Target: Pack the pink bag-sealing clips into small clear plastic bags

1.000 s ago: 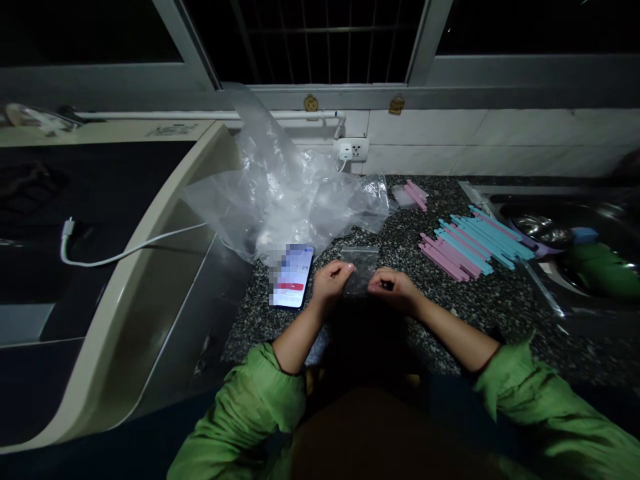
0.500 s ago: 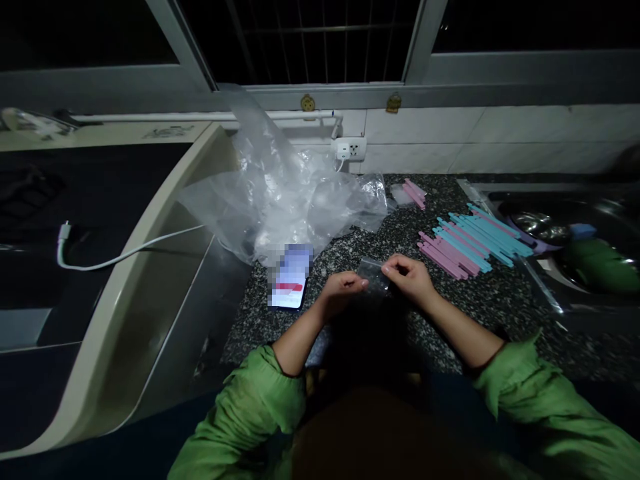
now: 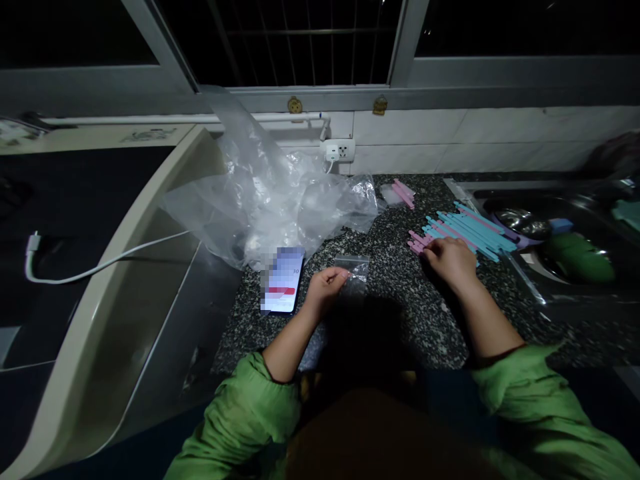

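Observation:
My left hand (image 3: pixel 324 291) pinches the left edge of a small clear zip bag (image 3: pixel 358 268) over the dark speckled counter. To the right, my right hand (image 3: pixel 451 262) reaches onto the near side of a row of pink and blue flat sticks (image 3: pixel 473 230). Its fingers are bent over the pink ones and hide some of them. Whether they grip a stick cannot be made out. Farther back, a few pink sticks (image 3: pixel 403 193) lie on a small clear bag.
A lit phone (image 3: pixel 283 283) lies left of my left hand. Behind it is a large crumpled clear plastic bag (image 3: pixel 277 200). A sink (image 3: pixel 530 280) with bowls borders the counter at right. A white cable (image 3: pixel 110 260) runs across at left, and a socket (image 3: pixel 345 151) is on the wall.
My right hand has let go of the zip bag and moved right onto the pink sticks. My left hand still holds the bag. The view has shifted slightly right.

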A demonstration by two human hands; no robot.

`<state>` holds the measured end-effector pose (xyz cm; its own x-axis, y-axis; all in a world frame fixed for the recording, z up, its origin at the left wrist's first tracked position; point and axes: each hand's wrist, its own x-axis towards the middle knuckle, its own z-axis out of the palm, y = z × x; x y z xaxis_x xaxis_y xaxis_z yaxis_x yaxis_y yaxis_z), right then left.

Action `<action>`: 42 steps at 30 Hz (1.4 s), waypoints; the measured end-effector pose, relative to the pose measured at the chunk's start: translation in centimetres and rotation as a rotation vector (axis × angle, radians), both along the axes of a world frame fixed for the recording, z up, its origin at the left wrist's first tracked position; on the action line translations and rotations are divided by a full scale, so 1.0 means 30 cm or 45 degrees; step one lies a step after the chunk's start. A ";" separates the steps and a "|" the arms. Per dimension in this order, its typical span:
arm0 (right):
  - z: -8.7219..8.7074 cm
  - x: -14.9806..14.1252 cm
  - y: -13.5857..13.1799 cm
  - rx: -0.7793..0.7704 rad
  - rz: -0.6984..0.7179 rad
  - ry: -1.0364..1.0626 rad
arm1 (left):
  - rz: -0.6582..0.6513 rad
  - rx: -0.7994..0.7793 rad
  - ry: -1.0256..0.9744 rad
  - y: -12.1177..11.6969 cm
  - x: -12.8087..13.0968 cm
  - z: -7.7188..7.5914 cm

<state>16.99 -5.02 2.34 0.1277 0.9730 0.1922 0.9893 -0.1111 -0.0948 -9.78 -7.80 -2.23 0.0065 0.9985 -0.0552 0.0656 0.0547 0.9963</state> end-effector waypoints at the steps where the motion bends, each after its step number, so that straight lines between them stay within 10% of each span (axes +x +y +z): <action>1: 0.002 0.011 -0.002 -0.058 -0.035 -0.061 | -0.001 0.007 0.001 -0.003 -0.001 0.003; 42: 0.017 -0.035 -0.032 -0.352 0.057 -0.217 | -0.033 -0.027 -0.075 -0.010 -0.003 0.012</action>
